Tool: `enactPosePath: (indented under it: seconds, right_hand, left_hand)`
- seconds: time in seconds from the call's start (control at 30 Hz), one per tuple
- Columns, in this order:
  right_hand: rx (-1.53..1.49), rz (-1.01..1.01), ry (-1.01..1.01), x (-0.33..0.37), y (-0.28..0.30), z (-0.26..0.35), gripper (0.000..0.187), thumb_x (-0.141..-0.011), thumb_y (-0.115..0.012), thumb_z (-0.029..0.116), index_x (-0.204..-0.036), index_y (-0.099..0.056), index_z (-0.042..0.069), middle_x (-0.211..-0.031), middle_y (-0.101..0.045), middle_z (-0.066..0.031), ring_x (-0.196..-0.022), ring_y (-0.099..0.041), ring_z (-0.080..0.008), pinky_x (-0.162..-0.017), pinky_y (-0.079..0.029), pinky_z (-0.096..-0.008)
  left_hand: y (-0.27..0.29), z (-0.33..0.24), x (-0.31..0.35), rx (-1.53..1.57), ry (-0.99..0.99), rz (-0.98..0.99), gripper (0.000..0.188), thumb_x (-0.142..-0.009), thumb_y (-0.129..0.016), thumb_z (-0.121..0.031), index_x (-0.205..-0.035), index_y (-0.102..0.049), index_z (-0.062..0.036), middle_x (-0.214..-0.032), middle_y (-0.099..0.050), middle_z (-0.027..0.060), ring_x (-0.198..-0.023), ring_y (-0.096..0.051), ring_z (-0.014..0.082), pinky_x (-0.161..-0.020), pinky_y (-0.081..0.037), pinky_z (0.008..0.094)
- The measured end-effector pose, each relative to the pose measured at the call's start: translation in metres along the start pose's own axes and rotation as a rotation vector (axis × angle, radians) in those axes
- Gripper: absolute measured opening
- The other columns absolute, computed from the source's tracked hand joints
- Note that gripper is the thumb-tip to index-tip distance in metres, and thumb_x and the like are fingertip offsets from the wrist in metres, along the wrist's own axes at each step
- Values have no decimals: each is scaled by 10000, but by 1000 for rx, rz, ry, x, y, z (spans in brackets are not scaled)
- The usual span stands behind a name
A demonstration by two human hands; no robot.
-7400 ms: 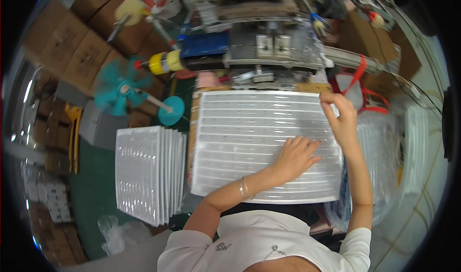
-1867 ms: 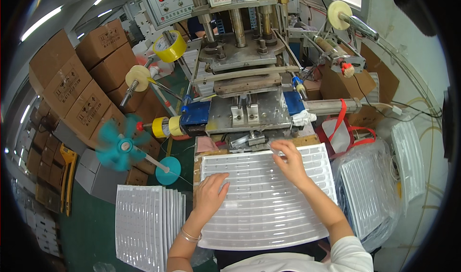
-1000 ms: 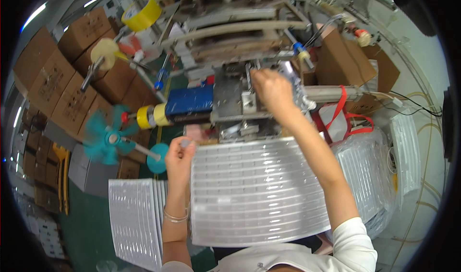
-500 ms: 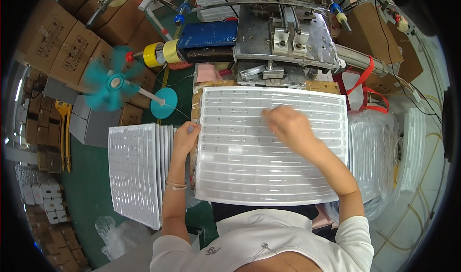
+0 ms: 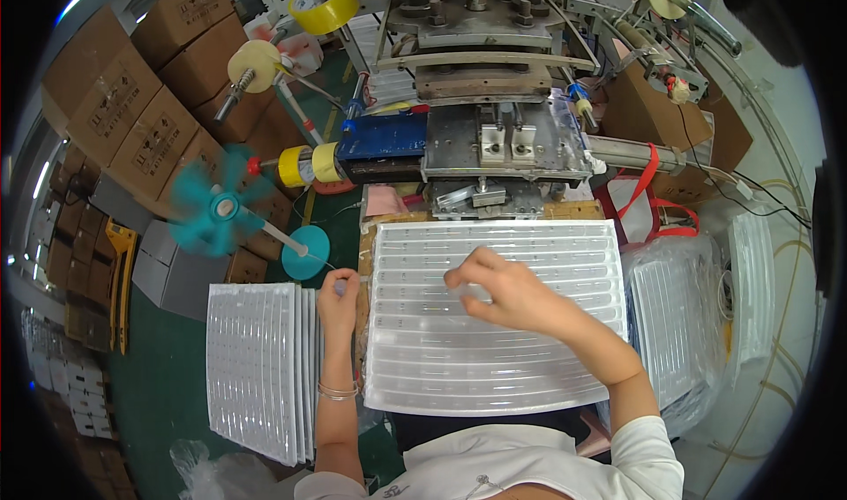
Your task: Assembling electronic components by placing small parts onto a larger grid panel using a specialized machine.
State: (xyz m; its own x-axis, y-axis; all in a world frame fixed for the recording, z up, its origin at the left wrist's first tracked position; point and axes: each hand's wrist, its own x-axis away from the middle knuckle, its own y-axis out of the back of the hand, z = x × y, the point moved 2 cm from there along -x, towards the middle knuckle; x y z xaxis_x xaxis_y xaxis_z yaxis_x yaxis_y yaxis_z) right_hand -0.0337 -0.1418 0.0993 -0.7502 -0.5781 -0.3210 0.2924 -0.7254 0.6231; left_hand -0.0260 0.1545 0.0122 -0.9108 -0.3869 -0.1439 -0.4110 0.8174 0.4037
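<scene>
A large white tray point(image 5: 494, 372) with long parallel ribbed rows and small clear pieces in them lies in front of me. My right hand point(image 5: 503, 293) hovers over its middle, fingers bent, with a gap between thumb and forefinger. A pale patch shows in that gap; whether it is a held piece or the tray behind is unclear. Just beyond the tray's left edge, my left hand point(image 5: 337, 306) is closed around a small purple-grey piece point(image 5: 341, 286), mostly hidden by the fingers.
Behind the tray stands a metal press point(image 5: 494, 147) with tape rolls point(image 5: 296, 167) at its left. A turning teal fan point(image 5: 225, 205) and a stack of similar trays point(image 5: 251, 368) are on the left. Plastic-wrapped trays point(image 5: 675, 315) lie at right, near a red-strapped bag point(image 5: 648, 205).
The view has tipped upward, so the tray and press sit lower in the picture. My right hand has moved left over the tray, its thumb and forefinger now apart. The left hand remains closed.
</scene>
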Motion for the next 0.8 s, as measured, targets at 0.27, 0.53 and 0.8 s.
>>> enactPosePath:
  seconds: [0.27,0.53,0.8]
  right_hand:
    - [-173,-70,-337,4,38,-21,248,-805,-616,114,-1045,-572,72,-1020,-579,-66,-835,-592,-186,-692,-501,-282]
    - [-137,-375,-262,6,80,-48,179,-849,-597,54,-1027,-595,31,-1105,-600,-73,-986,-580,-148,-752,-490,-244]
    - [-44,-716,-264,-23,118,-66,248,-835,-624,34,-1079,-598,-4,-1107,-630,-101,-918,-638,-191,-765,-523,-293]
  left_hand:
    - [-41,-83,18,-162,-435,100,220,-871,-578,-87,-1077,-510,-48,-966,-658,157,-863,-647,338,-740,-507,388]
    - [-102,-169,-11,-325,-702,159,535,-749,-556,-49,-1275,-475,-107,-1215,-543,144,-779,-638,341,-659,-514,431]
    - [-171,-253,-85,-679,-729,236,437,-773,-650,-350,-1144,-611,-123,-1059,-620,171,-716,-645,344,-630,-518,417]
